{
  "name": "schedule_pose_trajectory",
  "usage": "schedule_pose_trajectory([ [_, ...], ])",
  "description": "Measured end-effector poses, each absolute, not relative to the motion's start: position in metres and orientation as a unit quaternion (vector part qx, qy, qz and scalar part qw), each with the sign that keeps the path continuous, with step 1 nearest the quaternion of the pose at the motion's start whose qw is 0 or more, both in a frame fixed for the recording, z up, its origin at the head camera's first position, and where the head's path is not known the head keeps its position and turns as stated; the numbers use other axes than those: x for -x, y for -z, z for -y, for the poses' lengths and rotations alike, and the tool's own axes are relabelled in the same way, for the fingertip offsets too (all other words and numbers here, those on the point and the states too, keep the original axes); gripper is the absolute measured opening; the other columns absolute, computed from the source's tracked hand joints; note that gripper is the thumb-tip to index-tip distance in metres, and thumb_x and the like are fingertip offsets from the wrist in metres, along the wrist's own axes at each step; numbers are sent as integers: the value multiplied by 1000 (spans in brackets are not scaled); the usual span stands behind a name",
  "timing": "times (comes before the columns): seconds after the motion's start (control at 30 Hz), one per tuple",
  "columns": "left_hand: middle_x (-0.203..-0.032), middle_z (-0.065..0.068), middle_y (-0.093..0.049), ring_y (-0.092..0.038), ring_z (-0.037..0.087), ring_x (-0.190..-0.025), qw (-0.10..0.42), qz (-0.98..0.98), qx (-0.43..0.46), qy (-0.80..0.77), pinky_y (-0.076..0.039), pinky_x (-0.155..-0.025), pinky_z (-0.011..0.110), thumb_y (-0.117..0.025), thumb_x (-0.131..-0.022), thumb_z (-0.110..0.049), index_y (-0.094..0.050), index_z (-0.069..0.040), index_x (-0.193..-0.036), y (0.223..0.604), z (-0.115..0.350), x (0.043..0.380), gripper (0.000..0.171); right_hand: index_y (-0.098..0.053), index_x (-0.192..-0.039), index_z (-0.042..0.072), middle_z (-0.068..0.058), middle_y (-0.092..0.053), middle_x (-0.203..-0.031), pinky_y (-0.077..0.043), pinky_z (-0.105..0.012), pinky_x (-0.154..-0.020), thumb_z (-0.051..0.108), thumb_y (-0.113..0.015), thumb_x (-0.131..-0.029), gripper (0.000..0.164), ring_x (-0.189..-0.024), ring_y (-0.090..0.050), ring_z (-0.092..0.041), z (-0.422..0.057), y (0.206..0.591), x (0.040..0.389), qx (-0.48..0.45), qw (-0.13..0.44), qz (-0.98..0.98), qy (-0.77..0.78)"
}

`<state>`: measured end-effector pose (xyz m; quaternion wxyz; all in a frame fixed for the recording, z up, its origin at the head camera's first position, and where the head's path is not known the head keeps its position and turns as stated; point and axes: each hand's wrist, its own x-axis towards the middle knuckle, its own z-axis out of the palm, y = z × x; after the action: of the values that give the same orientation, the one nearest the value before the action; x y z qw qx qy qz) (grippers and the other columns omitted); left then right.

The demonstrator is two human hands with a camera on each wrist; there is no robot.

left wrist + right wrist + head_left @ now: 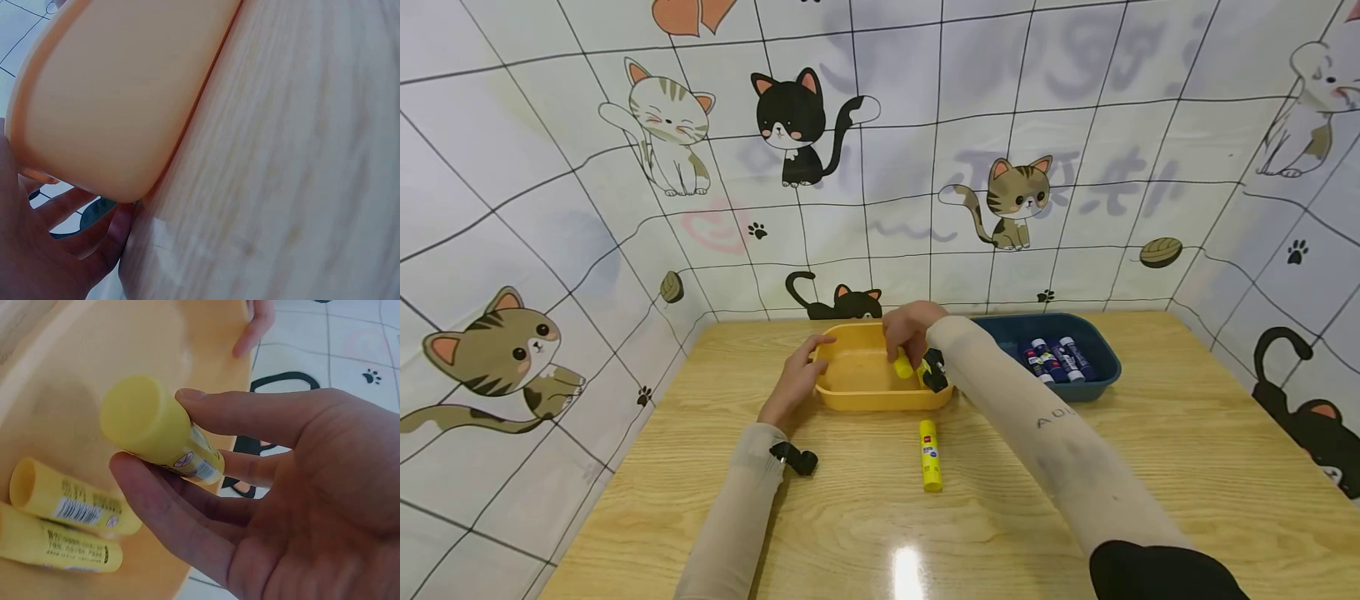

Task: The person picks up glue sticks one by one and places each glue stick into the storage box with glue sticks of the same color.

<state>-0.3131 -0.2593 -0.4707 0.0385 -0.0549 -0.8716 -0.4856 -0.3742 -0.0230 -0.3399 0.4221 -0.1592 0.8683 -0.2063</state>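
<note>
My right hand (912,327) pinches a yellow glue stick (150,422) between thumb and fingers, over the yellow plastic bin (880,402). Two more yellow glue sticks (75,497) lie side by side in this bin in the right wrist view; in the head view my right hand and wrist largely cover them. At the bin's left end, my left hand (796,379) grips the rim, and its fingers (112,234) lie along the outer wall in the left wrist view. Another yellow glue stick (930,457) lies on the table in front of the bin.
To the right stands a dark blue bin (1101,385), holding several dark blue glue sticks (1060,360) with white ends. My right forearm partly hides that bin. Both bins rest on the wooden table (700,367) near a cat-patterned wall cloth (895,150).
</note>
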Motion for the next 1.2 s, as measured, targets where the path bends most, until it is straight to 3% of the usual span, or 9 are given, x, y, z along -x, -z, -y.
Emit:
schedule_pose_trajectory([
  [0.3,-159,8,-46,-56,37,-126,39,868,52,492,-48,-101,50,-49,-98,-10,-55,-17,-145,472,260,314,48,-56,-130,-2,-24,-73,-120,-56,-42,-99,9,-66,-99,34,-103,-76,-33,21,352,381,142,390,-889,193],
  [0.4,-159,8,-46,-56,36,-126,39,868,52,492,-48,-101,49,-48,-98,-10,-55,-18,-145,472,260,314,48,-58,-128,-3,-24,-74,-116,-57,-41,-97,10,-69,-97,36,-100,-77,-32,23,356,381,131,379,-895,197],
  [0.6,-157,8,-48,-57,35,-121,38,867,50,495,-50,-94,43,-48,-97,-10,-55,-18,-145,472,260,313,49,-58,-130,-4,-25,-73,-115,-61,-36,-86,12,-74,-94,43,-90,-79,-29,23,363,382,124,356,-907,190],
  [0.8,-156,7,-48,-57,34,-122,36,866,46,497,-50,-95,44,-48,-96,-10,-56,-19,-144,472,260,314,50,-64,-122,1,-19,-74,-104,-61,-27,-69,16,-79,-90,39,-78,-78,-21,21,368,383,120,329,-924,152],
  [1.0,-159,7,-46,-53,36,-128,39,869,51,491,-44,-104,50,-48,-97,-10,-55,-19,-146,472,260,314,50,-64,-124,1,-20,-73,-109,-61,-29,-79,16,-78,-90,39,-85,-78,-22,18,368,385,109,334,-922,160],
  [1.2,-158,8,-48,-58,36,-122,43,870,54,488,-49,-99,47,-49,-97,-9,-55,-18,-145,470,257,314,49,-62,-131,3,-18,-70,-115,-61,-29,-79,18,-78,-91,46,-91,-77,-23,12,366,387,105,326,-924,172],
])
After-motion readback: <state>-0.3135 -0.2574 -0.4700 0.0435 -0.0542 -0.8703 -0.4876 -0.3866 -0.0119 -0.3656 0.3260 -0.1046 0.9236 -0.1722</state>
